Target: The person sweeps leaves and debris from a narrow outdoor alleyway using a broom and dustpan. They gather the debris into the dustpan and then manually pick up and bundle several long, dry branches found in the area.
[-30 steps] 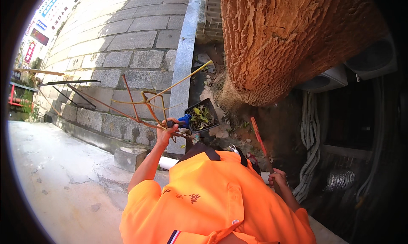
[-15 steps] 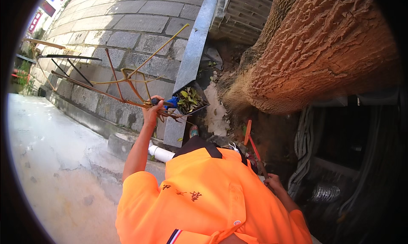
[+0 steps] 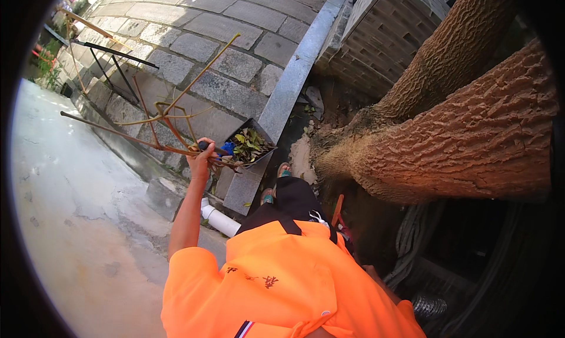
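Note:
My left hand (image 3: 201,155) is closed around a bundle of bare, thin branches (image 3: 168,114) and the dark end of a handle. The handle, with a blue part (image 3: 228,148), runs to a black dustpan (image 3: 272,144) holding green and yellow leaves (image 3: 252,142). The branches spread forward and left over the paving. Low at my right side, my right hand (image 3: 369,271) is mostly hidden by my orange shirt. Just ahead of it is a red-handled tool with a flat orange head (image 3: 337,210); the earlier picture shows this hand gripping its handle.
A thick, rough tree trunk (image 3: 453,144) leans across the right, its base close to my feet (image 3: 283,172). A stone kerb (image 3: 294,79) borders the paving (image 3: 229,55). White pipe (image 3: 220,217) lies near my left side; grey hoses (image 3: 406,238) hang at right.
My view has shifted, so the trunk sits lower and more of it shows. My left hand still grips the branches and handle. My right hand has slipped mostly behind my shirt.

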A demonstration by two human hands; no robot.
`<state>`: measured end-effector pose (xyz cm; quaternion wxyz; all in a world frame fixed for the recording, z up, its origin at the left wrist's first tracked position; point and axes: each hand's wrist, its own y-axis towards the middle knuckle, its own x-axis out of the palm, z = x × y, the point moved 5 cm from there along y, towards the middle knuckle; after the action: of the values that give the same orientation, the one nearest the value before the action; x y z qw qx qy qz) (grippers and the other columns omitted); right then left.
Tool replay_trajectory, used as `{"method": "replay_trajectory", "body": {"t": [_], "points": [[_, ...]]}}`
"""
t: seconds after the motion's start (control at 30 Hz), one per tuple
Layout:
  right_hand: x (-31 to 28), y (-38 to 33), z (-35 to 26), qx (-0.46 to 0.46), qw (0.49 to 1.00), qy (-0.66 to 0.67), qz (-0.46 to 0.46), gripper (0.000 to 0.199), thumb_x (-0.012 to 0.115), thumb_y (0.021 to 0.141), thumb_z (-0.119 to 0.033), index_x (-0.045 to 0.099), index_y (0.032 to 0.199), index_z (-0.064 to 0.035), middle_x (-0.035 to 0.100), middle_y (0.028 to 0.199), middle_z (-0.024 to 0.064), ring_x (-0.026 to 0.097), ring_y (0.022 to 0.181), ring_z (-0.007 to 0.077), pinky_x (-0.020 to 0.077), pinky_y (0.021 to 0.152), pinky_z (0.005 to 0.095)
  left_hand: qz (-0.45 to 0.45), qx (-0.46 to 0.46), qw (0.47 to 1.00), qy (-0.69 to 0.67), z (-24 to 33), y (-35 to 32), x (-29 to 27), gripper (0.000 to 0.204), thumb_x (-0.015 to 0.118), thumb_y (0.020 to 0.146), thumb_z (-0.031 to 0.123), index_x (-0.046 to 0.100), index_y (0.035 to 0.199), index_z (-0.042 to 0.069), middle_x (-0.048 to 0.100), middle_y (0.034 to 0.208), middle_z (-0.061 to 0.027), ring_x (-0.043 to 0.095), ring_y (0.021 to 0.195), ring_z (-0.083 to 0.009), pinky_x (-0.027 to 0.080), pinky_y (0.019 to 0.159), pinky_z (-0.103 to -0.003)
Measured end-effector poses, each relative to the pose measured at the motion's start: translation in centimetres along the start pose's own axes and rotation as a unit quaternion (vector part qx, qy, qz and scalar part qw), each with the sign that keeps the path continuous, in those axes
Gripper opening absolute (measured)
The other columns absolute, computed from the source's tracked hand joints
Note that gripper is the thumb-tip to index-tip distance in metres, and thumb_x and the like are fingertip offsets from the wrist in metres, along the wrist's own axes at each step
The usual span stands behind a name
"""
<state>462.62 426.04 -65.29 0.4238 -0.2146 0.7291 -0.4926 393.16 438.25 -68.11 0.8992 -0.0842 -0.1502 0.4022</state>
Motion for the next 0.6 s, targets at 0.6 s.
{"method": "replay_trajectory", "body": {"t": [0.6], "points": [[-4.8,15.7,-27.3,-0.092,0.994,0.061,-0.007,0.03,0.063,0.074,-0.013,0.058,0.097,0.0046,0.062,0.073,0.0106,0.06,0.065,0.0189,0.0473,0.059,0.0334,0.066,0.073,0.995,-0.006,4.6,13.8,5.8,0.01,0.067,0.074,-0.002,0.061,0.079,0.005,0.058,0.065,-0.0001,0.055,0.051,-0.0091,0.044,0.045,-0.022]]}}
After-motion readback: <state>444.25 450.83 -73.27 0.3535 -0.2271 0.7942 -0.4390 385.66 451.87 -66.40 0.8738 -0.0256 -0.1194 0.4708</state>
